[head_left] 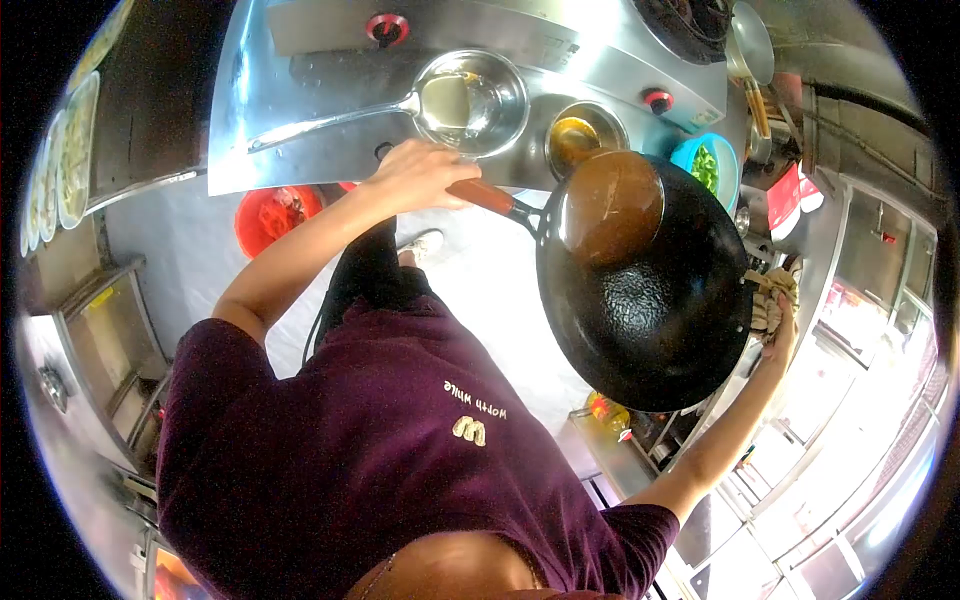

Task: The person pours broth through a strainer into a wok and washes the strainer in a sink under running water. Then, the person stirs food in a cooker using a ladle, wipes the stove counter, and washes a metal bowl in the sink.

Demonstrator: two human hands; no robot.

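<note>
A black wok point(650, 320) hangs between my two hands over the floor, tilted toward the steel counter. Brown liquid point(612, 200) pools at its far rim, beside a small metal bowl point(613, 122) that has yellow-brown liquid in it. My left hand point(428, 175) is closed around the wok's wooden handle point(485, 197). On the opposite side, my right hand point(782, 325) grips a folded, stained cloth point(772, 295) against the wok's edge; the cloth hides whatever part it covers. Near my left hand, a long-handled metal ladle point(515, 105) lies on the counter.
Greens fill a blue bowl point(732, 165) right of the wok. Below the counter edge stands a red basin point(245, 225). Red-ringed stove knobs point(387, 29) line the steel front point(330, 75). Several dishes point(78, 150) stand at far left, and a yellow bottle point(608, 412) stands below the wok.
</note>
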